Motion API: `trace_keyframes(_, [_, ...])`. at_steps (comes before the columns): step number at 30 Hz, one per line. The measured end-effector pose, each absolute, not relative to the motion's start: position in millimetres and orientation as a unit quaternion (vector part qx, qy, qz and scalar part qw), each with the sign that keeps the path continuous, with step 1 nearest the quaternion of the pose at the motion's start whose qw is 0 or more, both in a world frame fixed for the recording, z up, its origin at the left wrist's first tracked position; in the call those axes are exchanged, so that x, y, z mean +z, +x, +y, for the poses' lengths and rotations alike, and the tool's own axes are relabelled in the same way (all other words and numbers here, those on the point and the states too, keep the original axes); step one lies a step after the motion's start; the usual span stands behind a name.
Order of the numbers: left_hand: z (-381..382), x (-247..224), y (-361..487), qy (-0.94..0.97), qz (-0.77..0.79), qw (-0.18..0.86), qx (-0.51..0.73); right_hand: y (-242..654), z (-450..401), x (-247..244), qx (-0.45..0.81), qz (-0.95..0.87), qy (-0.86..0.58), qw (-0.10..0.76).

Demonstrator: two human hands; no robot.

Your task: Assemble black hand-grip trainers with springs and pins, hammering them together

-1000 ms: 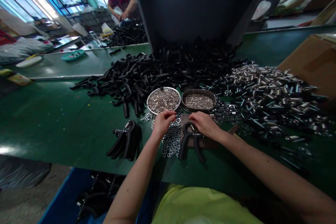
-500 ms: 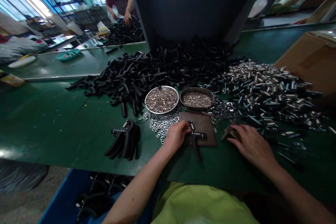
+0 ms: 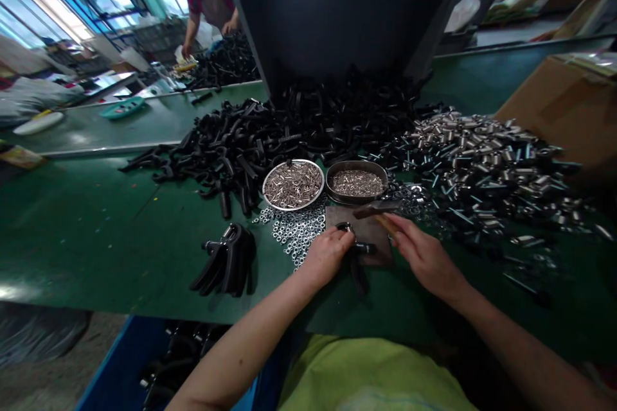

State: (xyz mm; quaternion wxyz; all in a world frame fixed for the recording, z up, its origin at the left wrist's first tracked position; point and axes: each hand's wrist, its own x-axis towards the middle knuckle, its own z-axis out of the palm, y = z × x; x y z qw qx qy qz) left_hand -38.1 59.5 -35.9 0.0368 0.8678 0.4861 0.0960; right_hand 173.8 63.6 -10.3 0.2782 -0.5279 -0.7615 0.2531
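My left hand (image 3: 330,255) pinches a black hand grip strengthener (image 3: 357,275) near its spring end. The spring end rests on a flat brown metal plate (image 3: 339,214), and a black leg reaches over the plate's near edge. Fingers partly cover the spring. In my right hand (image 3: 420,258) is a hammer (image 3: 378,208), gripped by its wooden handle, its dark head over the plate's far part. Left of my hands, several nested hand grip strengtheners (image 3: 229,263) stand together on the green table (image 3: 144,237).
Behind the plate are a round dish of metal pins (image 3: 294,185) and an oval tin of tiny parts (image 3: 357,183). Loose nuts (image 3: 294,231) lie nearby. Black handles (image 3: 231,141) and springs with bolts (image 3: 491,154) form heaps. A co-worker (image 3: 207,0) stands across the table.
My right hand has moved left from the table to the plate, lifting the hammer over it. My left fingers have shifted further over the spring end of the hand grip strengthener.
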Motion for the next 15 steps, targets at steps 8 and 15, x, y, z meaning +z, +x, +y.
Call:
trace_keyframes(8, [38, -45, -49, 0.746, 0.593, 0.136, 0.271, 184, 54, -33, 0.42, -0.638, -0.58, 0.283])
trace_keyframes(15, [19, -48, -49, 0.672, 0.671, 0.174, 0.261, 193, 4, -37, 0.527, -0.478, -0.625, 0.322])
